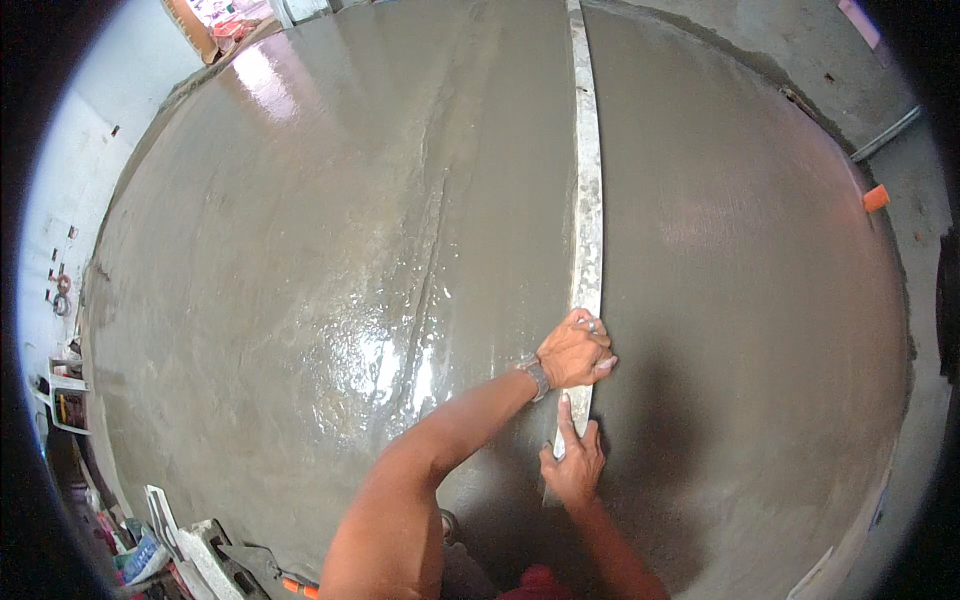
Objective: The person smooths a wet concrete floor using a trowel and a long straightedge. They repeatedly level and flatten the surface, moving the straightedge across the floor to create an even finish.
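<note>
A long, cement-smeared metal straightedge (586, 200) lies on a wet grey cement floor (330, 250) and runs away from me to the far edge. My left hand (575, 350), with a watch on its wrist, is closed over the straightedge near its close end. Just behind it, my right hand (575, 462) holds the very end of the straightedge, fingers pointing forward along it. Left of the straightedge the cement is glossy and ridged. To the right it looks smoother and duller.
A white wall (60, 200) borders the wet floor on the left, with a doorway (215, 25) at the far left corner. Tools and clutter (190, 550) lie at the lower left. Dry concrete with a pipe (885, 135) and an orange object (876, 197) borders the right.
</note>
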Demonstrator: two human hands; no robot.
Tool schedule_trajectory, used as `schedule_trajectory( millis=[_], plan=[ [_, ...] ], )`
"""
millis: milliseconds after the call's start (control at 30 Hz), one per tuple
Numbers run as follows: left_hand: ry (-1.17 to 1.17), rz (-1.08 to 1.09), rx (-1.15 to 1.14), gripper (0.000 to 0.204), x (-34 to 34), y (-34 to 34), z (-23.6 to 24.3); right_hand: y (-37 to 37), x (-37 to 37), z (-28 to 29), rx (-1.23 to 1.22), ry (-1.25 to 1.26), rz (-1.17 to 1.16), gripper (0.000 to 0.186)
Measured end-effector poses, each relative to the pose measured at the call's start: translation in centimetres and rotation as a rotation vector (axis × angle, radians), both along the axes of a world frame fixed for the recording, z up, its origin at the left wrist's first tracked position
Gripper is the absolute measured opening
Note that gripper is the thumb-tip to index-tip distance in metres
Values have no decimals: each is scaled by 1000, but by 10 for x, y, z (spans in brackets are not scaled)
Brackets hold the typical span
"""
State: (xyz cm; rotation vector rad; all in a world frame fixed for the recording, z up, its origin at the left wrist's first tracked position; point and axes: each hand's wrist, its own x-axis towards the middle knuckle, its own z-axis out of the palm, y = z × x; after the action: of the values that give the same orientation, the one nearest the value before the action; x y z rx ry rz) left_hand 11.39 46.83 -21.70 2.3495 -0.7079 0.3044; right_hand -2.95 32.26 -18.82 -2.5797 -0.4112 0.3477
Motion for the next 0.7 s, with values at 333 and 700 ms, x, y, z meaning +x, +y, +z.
schedule_trajectory(
  millis=[333,700],
  plan=[
    [32,8,82,30,6,3,3,4,5,7,-8,-15,18,90],
    [50,24,22,29,-14,3,-3,4,-14,-2,-1,-6,7,89]
  ],
)
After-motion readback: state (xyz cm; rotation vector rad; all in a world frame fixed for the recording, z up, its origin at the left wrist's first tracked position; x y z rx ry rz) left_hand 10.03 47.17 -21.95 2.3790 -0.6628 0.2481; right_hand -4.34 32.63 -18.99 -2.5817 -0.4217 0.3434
